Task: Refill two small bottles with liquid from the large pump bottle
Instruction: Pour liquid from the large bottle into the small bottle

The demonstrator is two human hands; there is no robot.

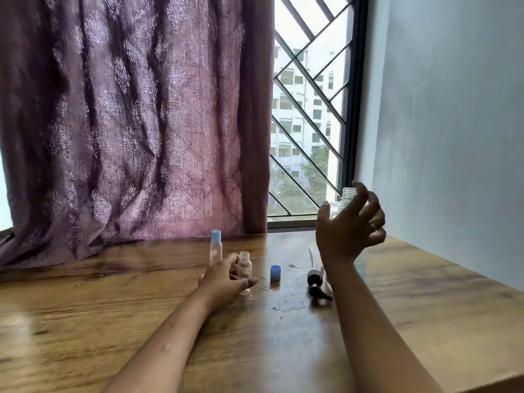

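small bottle (244, 269) in left fingers (251, 281), right fingers (363, 194) spread

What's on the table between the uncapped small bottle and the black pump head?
A loose blue cap stands between uncapped small bottle and pump head, touching neither; head view.

Right hand (350, 225) hides most of the large bottle (348, 193), only its neck clear above the grip, contact uncertain; left hand (224, 279) covers the open small bottle (244, 263) at its base
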